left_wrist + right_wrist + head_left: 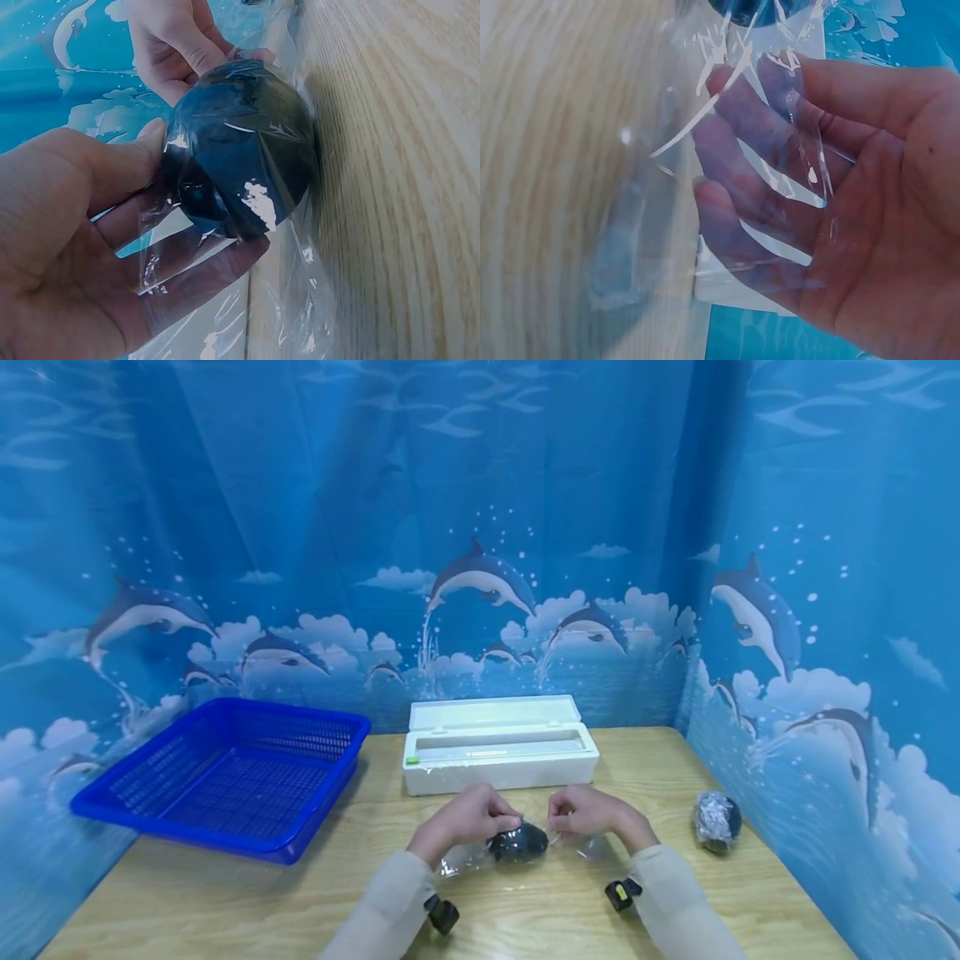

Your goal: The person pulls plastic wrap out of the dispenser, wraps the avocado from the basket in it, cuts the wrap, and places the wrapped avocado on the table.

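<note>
A dark, glossy, ball-shaped object lies low over the table, with clear cling film drawn over its surface. My left hand holds it from the left side, the thumb against it and the other fingers behind the film. Just right of the ball, my right hand pinches the loose film between thumb and forefinger. In the right wrist view, film hangs across the right fingers, and only the ball's lower edge shows at the top.
Behind the hands stands a white cling film box with its lid raised. A blue plastic basket sits at the left. Near the table's right edge rests another dark round object wrapped in film. A dolphin-print curtain borders the wooden table.
</note>
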A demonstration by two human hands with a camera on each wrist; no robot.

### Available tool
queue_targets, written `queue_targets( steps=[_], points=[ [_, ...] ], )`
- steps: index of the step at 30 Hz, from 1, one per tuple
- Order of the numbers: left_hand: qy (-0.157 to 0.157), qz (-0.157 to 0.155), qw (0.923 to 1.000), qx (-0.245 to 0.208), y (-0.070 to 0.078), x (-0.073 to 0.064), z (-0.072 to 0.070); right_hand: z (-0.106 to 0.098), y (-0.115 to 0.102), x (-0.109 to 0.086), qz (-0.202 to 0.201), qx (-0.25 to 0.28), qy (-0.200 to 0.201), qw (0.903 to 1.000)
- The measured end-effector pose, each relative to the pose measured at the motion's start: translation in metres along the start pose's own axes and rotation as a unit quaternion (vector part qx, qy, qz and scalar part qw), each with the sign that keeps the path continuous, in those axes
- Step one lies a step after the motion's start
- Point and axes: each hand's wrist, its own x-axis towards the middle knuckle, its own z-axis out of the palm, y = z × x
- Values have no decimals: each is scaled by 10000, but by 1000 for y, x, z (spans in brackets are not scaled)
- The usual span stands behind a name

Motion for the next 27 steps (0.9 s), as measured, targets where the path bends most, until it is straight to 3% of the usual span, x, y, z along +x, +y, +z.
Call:
queue_targets(
  steps=[9, 17, 23, 27],
  points=[
    [87, -76, 9998, -165, -1, -1, 0, 5, -3, 2, 284, -18, 14, 9996],
    [77, -75, 9996, -256, -2, -1, 0, -6, -16, -9, -223, -472, 648, 9965],
    [25, -132, 9997, -182, -4, 1, -1, 4, -30, -1, -800, -508, 493, 9943],
    [27, -191, 9997, -150, -5, 2, 0, 14, -30, 6, -864, -523, 510, 9936]
  ],
)
